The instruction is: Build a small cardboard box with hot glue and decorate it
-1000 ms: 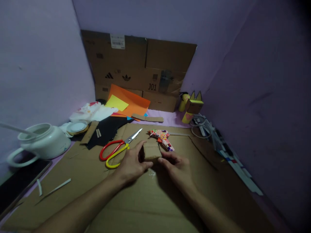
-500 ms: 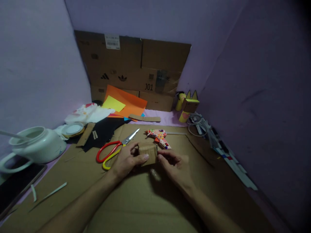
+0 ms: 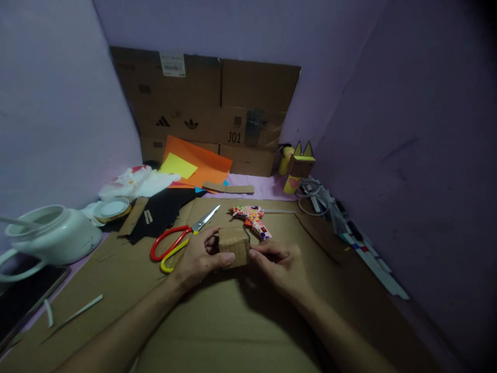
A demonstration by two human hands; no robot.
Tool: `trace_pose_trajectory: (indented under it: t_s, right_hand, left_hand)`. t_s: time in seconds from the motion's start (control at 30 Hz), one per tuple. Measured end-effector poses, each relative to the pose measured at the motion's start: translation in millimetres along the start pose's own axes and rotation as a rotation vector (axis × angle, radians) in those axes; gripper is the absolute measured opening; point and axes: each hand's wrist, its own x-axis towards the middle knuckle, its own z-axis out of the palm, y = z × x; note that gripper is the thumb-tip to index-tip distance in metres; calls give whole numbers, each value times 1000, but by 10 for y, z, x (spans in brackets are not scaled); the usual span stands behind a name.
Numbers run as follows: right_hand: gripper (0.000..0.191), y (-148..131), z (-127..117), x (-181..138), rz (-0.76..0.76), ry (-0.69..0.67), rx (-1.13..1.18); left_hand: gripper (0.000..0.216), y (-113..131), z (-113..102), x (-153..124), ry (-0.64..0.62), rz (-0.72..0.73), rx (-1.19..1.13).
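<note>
A person's left hand (image 3: 201, 260) clasped a small cardboard box (image 3: 234, 246), thumb across its near face, above the middle of a cardboard sheet (image 3: 202, 326). The thumb and bent forefinger of the right hand (image 3: 285, 265) met at the box's right edge; whether they gripped it could not be told. Scissors (image 3: 181, 242) with one red and one yellow handle lay just beside the left hand, blades toward the sheet's far edge. A floral-patterned glue gun (image 3: 250, 215) rested beyond the box, nearer that edge, a glue stick (image 3: 278, 211) extending from its back. Two white strips (image 3: 82, 311) lay near the left edge, outside which stood a white pot (image 3: 64, 243). Past the far edge were orange paper (image 3: 209, 166) and a cat-eared figure (image 3: 301, 167).
</note>
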Motion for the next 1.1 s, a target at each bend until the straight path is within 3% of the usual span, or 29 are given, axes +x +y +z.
trace_pose_trajectory:
  t_s: [0.1, 0.2, 0.27, 0.33, 0.47, 0.53, 0.73, 0.9, 0.97, 1.1]
  right_hand:
    - [20, -7, 25, 18, 50, -10, 68]
    - [39, -2, 89, 27, 145, -38, 196]
    - [49, 19, 123, 30, 211, -27, 241]
    - [53, 52, 133, 40, 261, -13, 279]
    - [49, 100, 95, 79, 365, -51, 575]
    - [43, 98, 74, 96, 404, -82, 707]
    - [40, 55, 67, 83, 374, -211, 778]
    - [63, 34, 71, 71, 209, -244, 634]
    - [63, 17, 73, 78, 243, -254, 644]
    - [47, -22, 79, 81, 456, -298, 823]
  left_hand:
    - [65, 34, 46, -36, 107, 59, 173]
    - [69, 48, 107, -91, 289, 174, 522]
    - [75, 34, 130, -110, 309, 224, 642]
    - [78, 9, 134, -106, 249, 236, 591]
    - [69, -5, 126, -74, 32, 158, 149]
    - [65, 16, 131, -69, -18, 104, -15]
    - [62, 35, 158, -93, 69, 63, -25]
    - [50, 20, 176, -111, 135, 138, 55]
    - [50, 28, 173, -119, 119, 118, 41]
    - [52, 54, 131, -133, 85, 129, -16]
